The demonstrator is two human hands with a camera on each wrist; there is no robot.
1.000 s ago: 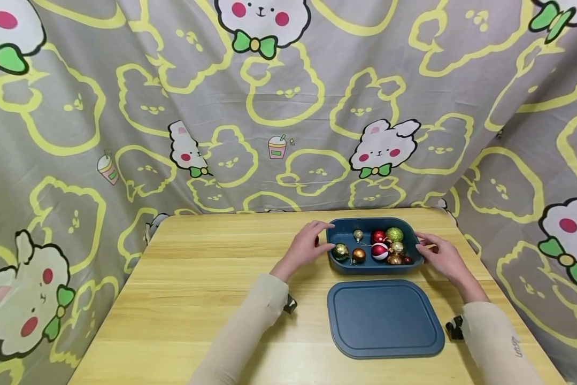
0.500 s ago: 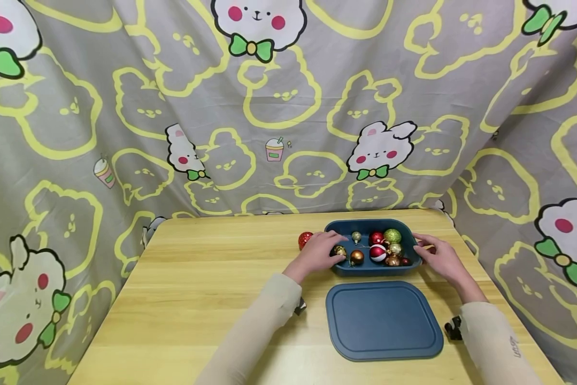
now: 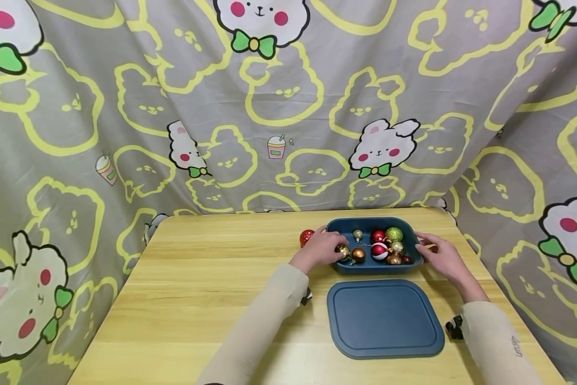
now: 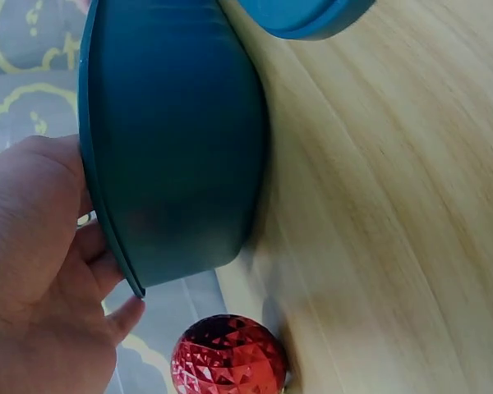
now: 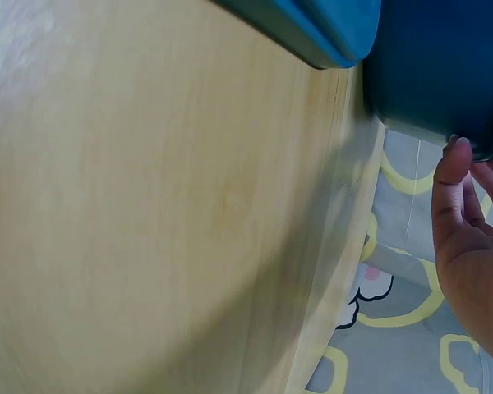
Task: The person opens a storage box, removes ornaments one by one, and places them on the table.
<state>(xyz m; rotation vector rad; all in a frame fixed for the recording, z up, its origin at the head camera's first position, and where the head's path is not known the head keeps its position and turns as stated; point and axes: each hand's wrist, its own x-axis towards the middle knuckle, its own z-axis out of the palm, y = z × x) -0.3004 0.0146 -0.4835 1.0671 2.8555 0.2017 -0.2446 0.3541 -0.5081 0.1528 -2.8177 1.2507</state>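
Observation:
A dark blue rectangular box [image 3: 365, 269] holds several Christmas baubles toward its right end, among them a red-and-white bauble [image 3: 379, 251] and a glittery green one [image 3: 394, 234]. My left hand [image 3: 323, 249] reaches over the box's left rim, its fingertips around a gold bauble [image 3: 343, 250] inside; the left wrist view has those fingertips hidden behind the box wall. Beside that bauble lies a copper bauble [image 3: 358, 255]. My right hand [image 3: 439, 258] grips the box's right end, with the thumb [image 5: 453, 164] against the rim in the right wrist view.
A flat blue lid [image 3: 385, 319] lies on the wooden table [image 3: 197, 299] in front of the box. Left of the box sits a faceted red bauble [image 4: 230, 357], close behind my left hand. A patterned curtain [image 3: 288, 160] hangs behind the table and along both sides.
My left hand has gone from the box's left end over the rim to the gold bauble, which has shifted slightly right. The red bauble outside has come into view. My right hand stays put.

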